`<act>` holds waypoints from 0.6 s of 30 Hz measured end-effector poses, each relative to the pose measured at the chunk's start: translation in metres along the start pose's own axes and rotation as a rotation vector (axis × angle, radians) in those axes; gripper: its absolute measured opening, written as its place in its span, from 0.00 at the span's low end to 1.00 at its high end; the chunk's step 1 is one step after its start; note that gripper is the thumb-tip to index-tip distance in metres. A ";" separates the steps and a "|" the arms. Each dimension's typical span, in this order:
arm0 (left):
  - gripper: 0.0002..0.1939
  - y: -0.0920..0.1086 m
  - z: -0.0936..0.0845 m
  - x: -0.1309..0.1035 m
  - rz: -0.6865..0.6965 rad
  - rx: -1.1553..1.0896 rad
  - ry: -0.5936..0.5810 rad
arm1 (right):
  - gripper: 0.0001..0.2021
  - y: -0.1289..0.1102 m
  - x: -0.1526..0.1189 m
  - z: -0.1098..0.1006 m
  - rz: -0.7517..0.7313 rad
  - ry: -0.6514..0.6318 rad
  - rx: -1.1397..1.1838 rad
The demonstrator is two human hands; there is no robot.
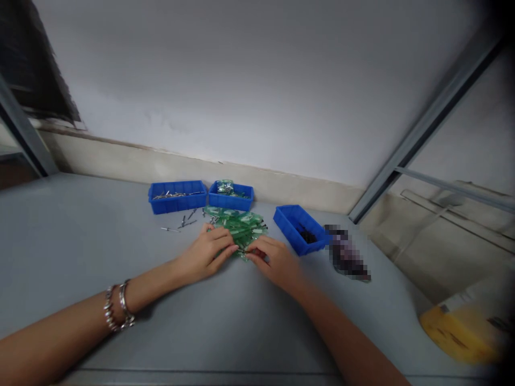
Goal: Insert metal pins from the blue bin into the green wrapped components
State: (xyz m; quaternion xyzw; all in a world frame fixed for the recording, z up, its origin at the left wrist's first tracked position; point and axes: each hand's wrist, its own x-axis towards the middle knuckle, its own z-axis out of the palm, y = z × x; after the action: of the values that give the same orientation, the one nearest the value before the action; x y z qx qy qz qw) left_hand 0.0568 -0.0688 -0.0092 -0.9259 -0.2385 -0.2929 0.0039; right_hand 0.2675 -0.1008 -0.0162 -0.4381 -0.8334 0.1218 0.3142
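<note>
Green plastic packets [240,222] lie in a pile on the grey table, near its middle. At the pile's near edge my left hand [211,249] pinches with thumb and fingertips, bracelets on its wrist. Close beside it, my right hand [273,258] is also closed in a pinch. Between the two sets of fingertips is something small, partly green, too small to make out. Several metal pins [187,219] lie loose to the left of the pile.
Behind the pile stand a blue bin [179,203] of metal pins and a blue bin [230,201] with green packets. A third blue bin [298,236] holds dark parts. Right of it lies a blurred object [348,254]. A yellow container [458,332] is far right.
</note>
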 end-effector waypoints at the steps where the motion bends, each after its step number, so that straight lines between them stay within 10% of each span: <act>1: 0.17 0.000 0.001 0.000 -0.001 -0.006 0.010 | 0.03 -0.001 0.001 -0.001 0.002 -0.003 0.013; 18: 0.12 0.000 0.004 -0.002 -0.087 -0.093 0.061 | 0.06 0.000 0.004 -0.005 0.043 0.090 0.147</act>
State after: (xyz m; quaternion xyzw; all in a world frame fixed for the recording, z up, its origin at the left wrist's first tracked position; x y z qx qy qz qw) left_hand 0.0574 -0.0687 -0.0132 -0.9045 -0.2643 -0.3317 -0.0447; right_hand 0.2685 -0.0979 -0.0103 -0.4367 -0.7977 0.1695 0.3797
